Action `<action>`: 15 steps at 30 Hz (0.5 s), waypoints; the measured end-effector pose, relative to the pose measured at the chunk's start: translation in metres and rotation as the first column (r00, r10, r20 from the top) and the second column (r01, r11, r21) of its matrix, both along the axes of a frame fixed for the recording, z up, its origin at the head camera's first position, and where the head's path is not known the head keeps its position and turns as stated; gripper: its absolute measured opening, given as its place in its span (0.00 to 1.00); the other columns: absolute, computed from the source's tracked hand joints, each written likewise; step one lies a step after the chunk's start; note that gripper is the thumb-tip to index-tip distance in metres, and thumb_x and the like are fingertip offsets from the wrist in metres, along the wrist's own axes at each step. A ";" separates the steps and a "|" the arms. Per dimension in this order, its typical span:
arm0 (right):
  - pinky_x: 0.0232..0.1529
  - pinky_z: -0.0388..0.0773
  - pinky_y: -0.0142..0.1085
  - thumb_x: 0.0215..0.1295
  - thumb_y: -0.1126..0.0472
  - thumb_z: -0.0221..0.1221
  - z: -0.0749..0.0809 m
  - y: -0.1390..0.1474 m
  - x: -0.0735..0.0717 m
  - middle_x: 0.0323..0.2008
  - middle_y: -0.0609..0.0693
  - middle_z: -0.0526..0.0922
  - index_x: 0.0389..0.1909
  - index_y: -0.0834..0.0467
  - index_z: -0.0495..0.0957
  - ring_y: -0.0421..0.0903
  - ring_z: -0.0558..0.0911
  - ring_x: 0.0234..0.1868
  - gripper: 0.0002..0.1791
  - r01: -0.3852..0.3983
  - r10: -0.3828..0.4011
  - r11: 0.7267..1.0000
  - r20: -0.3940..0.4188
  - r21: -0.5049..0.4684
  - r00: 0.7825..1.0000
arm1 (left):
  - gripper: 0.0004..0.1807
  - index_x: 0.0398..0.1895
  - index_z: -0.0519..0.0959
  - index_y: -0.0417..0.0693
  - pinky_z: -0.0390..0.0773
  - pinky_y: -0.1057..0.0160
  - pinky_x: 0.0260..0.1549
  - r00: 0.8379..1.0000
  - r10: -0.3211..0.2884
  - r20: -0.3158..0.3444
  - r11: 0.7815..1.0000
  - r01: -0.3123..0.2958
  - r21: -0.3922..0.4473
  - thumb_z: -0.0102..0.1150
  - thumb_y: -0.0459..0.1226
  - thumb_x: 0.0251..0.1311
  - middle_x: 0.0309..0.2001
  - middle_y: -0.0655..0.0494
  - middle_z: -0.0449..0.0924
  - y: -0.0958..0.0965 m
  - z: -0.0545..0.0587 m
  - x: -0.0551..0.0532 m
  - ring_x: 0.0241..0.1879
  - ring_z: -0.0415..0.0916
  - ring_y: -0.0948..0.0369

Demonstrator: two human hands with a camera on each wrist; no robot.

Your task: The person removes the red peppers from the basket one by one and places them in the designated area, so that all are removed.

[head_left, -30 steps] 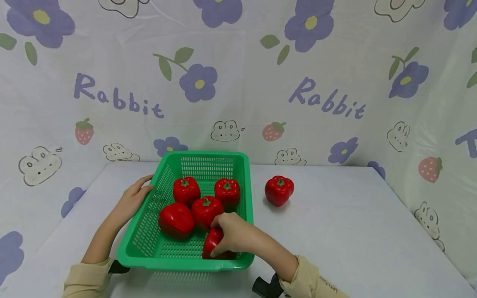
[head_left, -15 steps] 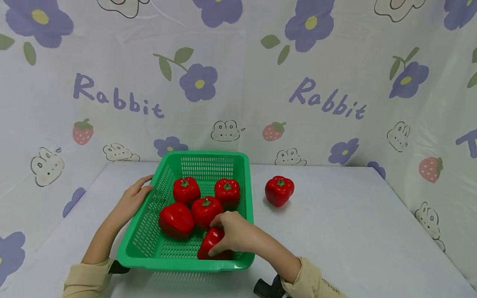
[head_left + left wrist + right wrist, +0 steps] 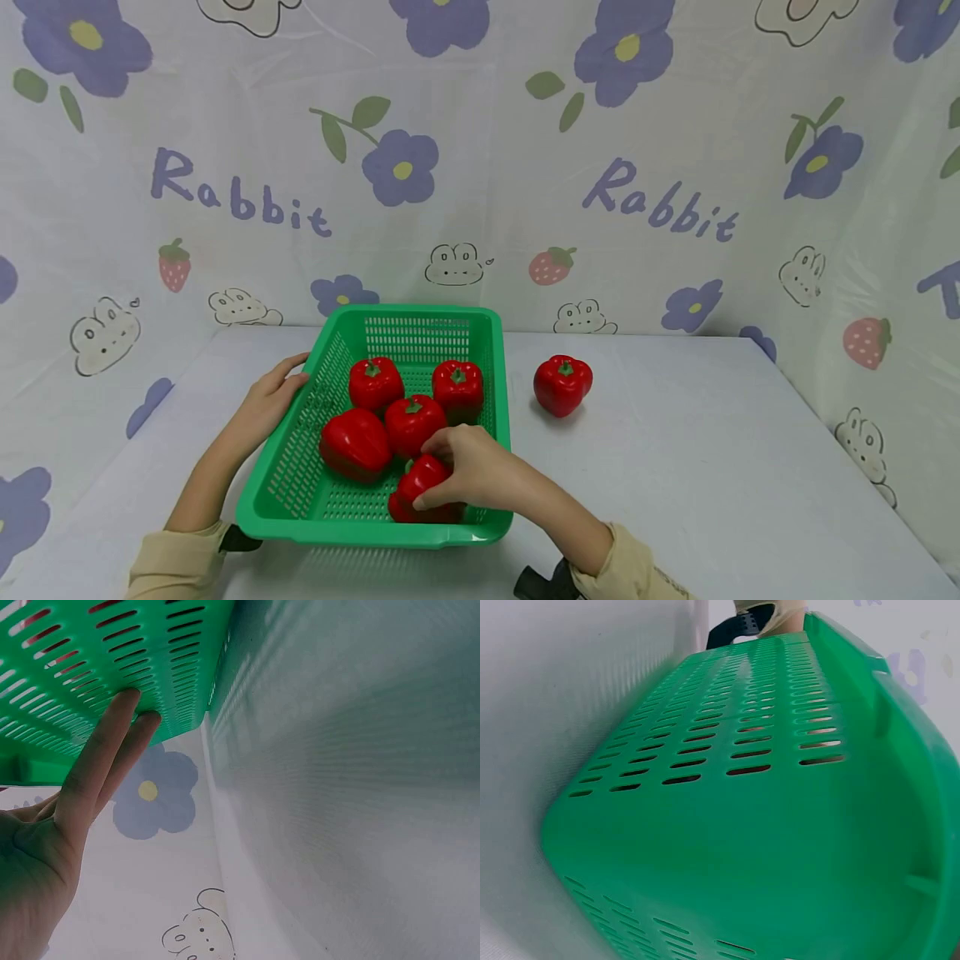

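A green plastic basket (image 3: 285, 467) holds several red bell peppers, among them a middle pepper (image 3: 415, 423) and a larger pepper lying on its side (image 3: 356, 444). Inside its front right corner, my right hand (image 3: 480, 468) grips a bell pepper (image 3: 412, 486) between thumb and fingers, covering part of it. My left hand (image 3: 266, 403) rests against the basket's left side near the rim. Seen from the left wrist, straight fingers (image 3: 105, 750) touch the slotted outer wall (image 3: 172, 675). The right wrist view shows the basket's outer wall (image 3: 705, 847); the right hand is hidden there.
Another red bell pepper (image 3: 562, 385) stands on the white table (image 3: 697, 467), right of the basket. Behind the table hangs a white cloth (image 3: 495, 192) printed with flowers and rabbits.
The right hand has shifted slightly left, and the gripped bell pepper has moved left along the basket's front wall with it. The left hand and the basket have stayed in place.
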State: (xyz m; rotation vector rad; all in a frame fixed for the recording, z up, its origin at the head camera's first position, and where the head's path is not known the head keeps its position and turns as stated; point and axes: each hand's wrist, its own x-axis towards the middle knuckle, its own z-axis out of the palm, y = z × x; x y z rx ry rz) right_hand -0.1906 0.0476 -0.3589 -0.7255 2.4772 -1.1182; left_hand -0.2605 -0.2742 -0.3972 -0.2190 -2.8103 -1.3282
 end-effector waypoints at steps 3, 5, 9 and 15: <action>0.49 0.82 0.41 0.51 0.56 0.73 0.000 0.001 0.000 0.52 0.56 0.84 0.55 0.66 0.77 0.50 0.80 0.53 0.31 0.006 -0.006 1.000 0.011 -0.024 1.000 | 0.29 0.75 0.57 0.44 0.75 0.59 0.43 1.000 0.002 0.000 1.000 -0.002 -0.006 0.35 0.48 0.77 0.59 0.35 0.75 0.000 -0.001 0.000 0.43 0.78 0.58; 0.50 0.82 0.42 0.52 0.56 0.72 0.000 0.002 0.000 0.53 0.56 0.83 0.57 0.66 0.76 0.51 0.80 0.54 0.32 0.010 -0.010 0.999 0.020 -0.045 1.000 | 0.29 0.75 0.57 0.44 0.75 0.59 0.43 1.000 0.003 0.000 1.000 -0.003 -0.007 0.35 0.48 0.77 0.60 0.35 0.74 0.000 -0.001 -0.001 0.44 0.77 0.57; 0.51 0.81 0.43 0.53 0.57 0.72 0.001 0.004 0.001 0.55 0.57 0.82 0.58 0.66 0.75 0.52 0.80 0.56 0.32 0.015 -0.012 0.996 0.035 -0.094 0.999 | 0.29 0.75 0.57 0.44 0.76 0.59 0.43 1.000 0.004 -0.001 1.000 -0.004 -0.003 0.35 0.47 0.77 0.59 0.34 0.75 -0.001 -0.002 -0.001 0.42 0.78 0.58; 0.54 0.79 0.45 0.55 0.57 0.71 0.005 0.010 0.002 0.57 0.57 0.80 0.60 0.64 0.74 0.54 0.79 0.59 0.32 0.046 -0.034 0.983 0.072 -0.178 0.997 | 0.29 0.75 0.57 0.44 0.76 0.60 0.42 1.000 0.004 -0.001 1.000 -0.004 -0.004 0.35 0.48 0.77 0.59 0.34 0.74 -0.001 -0.001 -0.001 0.42 0.78 0.58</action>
